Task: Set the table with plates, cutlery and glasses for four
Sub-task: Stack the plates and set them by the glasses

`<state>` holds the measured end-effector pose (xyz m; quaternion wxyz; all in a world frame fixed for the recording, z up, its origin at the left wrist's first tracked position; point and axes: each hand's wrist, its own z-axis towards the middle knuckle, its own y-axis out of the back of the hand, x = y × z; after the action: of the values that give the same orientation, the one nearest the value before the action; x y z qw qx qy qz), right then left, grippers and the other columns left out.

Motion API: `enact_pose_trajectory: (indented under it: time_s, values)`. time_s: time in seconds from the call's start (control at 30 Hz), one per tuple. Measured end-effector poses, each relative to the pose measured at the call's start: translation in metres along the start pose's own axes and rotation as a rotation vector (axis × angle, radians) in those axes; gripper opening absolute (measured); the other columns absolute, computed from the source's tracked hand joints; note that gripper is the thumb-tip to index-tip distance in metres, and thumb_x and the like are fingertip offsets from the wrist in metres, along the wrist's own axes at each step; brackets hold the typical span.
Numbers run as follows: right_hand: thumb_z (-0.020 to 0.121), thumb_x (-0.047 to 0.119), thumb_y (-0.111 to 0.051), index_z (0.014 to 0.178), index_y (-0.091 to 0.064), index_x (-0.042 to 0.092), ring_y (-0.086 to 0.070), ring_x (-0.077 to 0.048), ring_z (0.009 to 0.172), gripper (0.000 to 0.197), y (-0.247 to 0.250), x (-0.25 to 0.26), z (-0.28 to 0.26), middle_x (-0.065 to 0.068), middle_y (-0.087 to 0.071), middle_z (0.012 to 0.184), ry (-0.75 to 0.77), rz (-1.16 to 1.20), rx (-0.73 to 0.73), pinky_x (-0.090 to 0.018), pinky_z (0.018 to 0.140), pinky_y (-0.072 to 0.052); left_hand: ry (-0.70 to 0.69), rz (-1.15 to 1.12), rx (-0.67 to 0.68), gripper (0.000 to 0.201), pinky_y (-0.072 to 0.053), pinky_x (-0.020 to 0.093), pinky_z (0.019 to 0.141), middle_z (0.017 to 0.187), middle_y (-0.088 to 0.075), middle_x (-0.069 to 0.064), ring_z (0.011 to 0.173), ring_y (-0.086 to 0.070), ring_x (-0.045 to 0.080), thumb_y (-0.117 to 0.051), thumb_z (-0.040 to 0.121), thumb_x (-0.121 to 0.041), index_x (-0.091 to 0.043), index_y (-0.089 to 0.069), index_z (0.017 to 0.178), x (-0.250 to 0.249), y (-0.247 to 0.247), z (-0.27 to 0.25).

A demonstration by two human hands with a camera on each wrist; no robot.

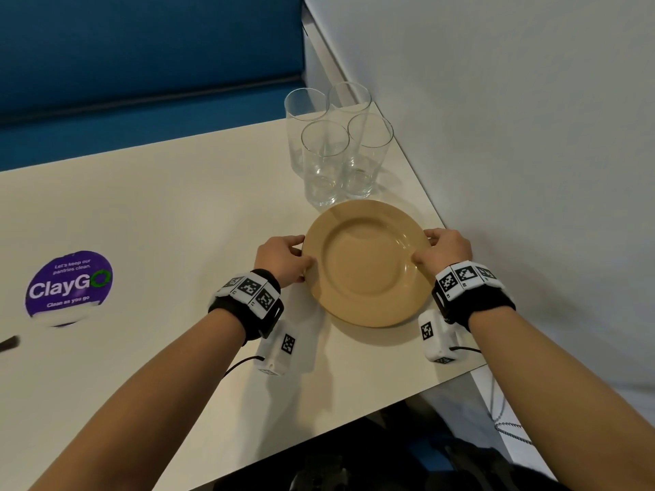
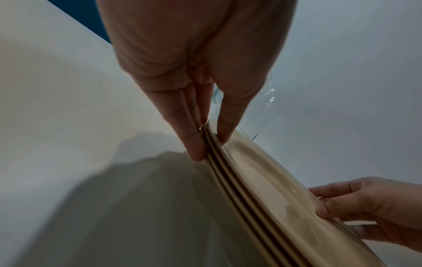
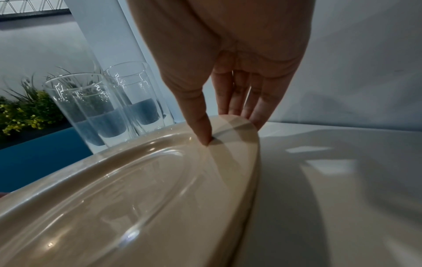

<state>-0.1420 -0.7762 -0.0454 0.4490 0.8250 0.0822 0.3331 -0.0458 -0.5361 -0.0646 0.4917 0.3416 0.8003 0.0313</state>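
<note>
A stack of tan plates [image 1: 365, 264] is at the table's right end; in the left wrist view three stacked rims show on the plates [image 2: 262, 180]. My left hand [image 1: 303, 251] pinches the stack's left rim, thumb on top and fingers beneath. My right hand [image 1: 427, 247] grips the right rim the same way. In the right wrist view its thumb presses on the top plate [image 3: 137, 189]. Several empty clear glasses [image 1: 336, 147] stand clustered just beyond the plates. I cannot tell whether the stack rests on the table or is just off it.
The cream table [image 1: 177, 207] ends against a white wall [image 1: 531, 136] on the right. A blue bench [image 1: 141, 65] runs along the far side. A purple ClayGo sticker [image 1: 69, 283] lies at the left. A dark object [image 1: 9, 343] pokes in at the left edge.
</note>
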Motion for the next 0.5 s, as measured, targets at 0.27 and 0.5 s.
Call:
enact_pose_trajectory:
  time_s: [0.27,0.5]
  values:
    - [0.076,0.015,-0.071,0.135,-0.049,0.009,-0.054,-0.027,0.120,0.063,-0.005,0.017,-0.015,-0.011,-0.057,0.131,0.064,-0.002,-0.108,-0.033,0.098,-0.043,-0.013,-0.021,-0.055,0.050,-0.059,0.029,0.075,0.102,-0.070,0.002,0.081,-0.071,0.018,-0.065,0.084,-0.024,-0.017,-0.054,0.132,0.007,0.016,-0.005]
    - [0.079,0.013,-0.069,0.126,-0.058,0.016,-0.057,-0.019,0.110,0.049,-0.057,0.102,-0.057,-0.002,-0.062,0.122,0.345,0.111,-0.019,-0.025,0.093,-0.042,-0.010,0.017,-0.230,0.040,-0.045,0.021,0.076,0.108,-0.068,-0.001,0.077,-0.062,0.012,-0.063,0.085,-0.026,-0.020,-0.058,0.123,0.043,0.092,-0.040]
